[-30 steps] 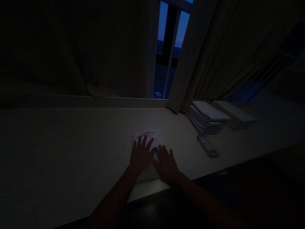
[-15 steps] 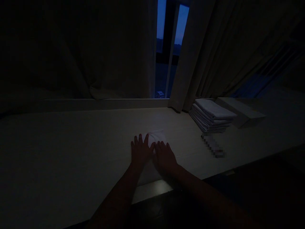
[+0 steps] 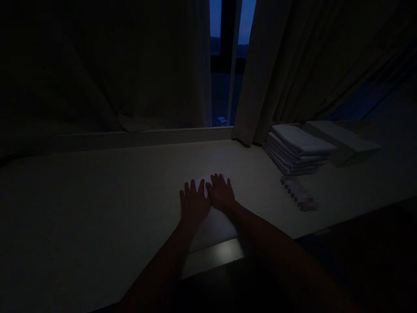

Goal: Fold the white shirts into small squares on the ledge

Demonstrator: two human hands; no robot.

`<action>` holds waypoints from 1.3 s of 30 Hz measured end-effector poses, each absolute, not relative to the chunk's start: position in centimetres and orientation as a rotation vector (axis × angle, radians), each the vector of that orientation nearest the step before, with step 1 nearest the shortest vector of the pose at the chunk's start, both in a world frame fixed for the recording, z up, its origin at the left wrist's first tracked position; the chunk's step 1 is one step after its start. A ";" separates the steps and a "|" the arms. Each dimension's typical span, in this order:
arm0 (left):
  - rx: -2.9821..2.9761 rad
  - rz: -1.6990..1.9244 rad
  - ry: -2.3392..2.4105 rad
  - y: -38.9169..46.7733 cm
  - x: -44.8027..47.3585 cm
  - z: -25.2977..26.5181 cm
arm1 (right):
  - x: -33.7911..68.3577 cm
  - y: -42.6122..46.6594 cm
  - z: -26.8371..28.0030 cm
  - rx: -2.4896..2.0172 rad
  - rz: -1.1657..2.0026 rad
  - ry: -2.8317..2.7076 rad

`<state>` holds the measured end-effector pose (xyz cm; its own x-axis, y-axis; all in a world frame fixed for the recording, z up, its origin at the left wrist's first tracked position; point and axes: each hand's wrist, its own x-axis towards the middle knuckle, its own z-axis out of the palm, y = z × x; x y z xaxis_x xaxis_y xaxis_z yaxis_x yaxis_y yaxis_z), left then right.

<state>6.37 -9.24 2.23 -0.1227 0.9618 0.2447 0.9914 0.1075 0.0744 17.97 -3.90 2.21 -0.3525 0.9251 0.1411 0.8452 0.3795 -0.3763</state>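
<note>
A white folded cloth [image 3: 213, 226] lies flat on the pale tabletop [image 3: 130, 191], close to its front edge. My left hand [image 3: 194, 203] rests palm down along the cloth's left side, fingers spread. Against it, my right hand [image 3: 220, 192] presses flat on the far part of the cloth with its fingers stretched forward. The two thumbs nearly meet. Both hands hide much of the cloth's upper half, and the dim light blurs its folds.
A stack of folded white cloths [image 3: 298, 148] stands at the back right, with a pale box [image 3: 342, 141] beside it. In front of the stack lies a blurred-out item [image 3: 298, 193]. Curtains [image 3: 267, 74] and a narrow window gap [image 3: 228, 65] rise behind.
My right hand has slid forward over the cloth, uncovering more of its near part. My left hand stays nearly in place. The view has shifted slightly.
</note>
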 end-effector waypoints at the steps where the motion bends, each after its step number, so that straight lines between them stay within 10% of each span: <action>1: -1.992 -0.333 -2.231 -9.2 6.4 2.2 | 17.9 -3.8 2.2 -1.570 0.342 -2.306; 39: -2.318 -0.160 -1.984 -20.4 3.1 0.5 | 20.8 -13.3 3.6 -1.206 0.350 -2.513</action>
